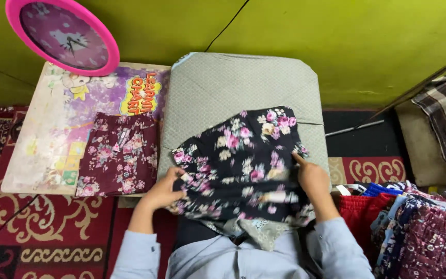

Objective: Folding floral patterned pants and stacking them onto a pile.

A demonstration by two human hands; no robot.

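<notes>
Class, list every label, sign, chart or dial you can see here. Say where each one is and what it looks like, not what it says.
Chart board: lying flat at left, rectangular, pale and purple with a yellow patch and cartoon figures.
Wall clock: above the board, round, pink rim, purple face.
Small tag: on the folded maroon floral garment, pale; detail unclear.

So it's a dark navy, almost black, floral garment (243, 165) with pink and cream roses all over, sitting in the middle of the frame. It's spread out loosely and a bit rumpled on a grey padded board (243, 82), tilted so its top corner points upper right. The lower edge bunches up and hangs off the near side of the board.
</notes>
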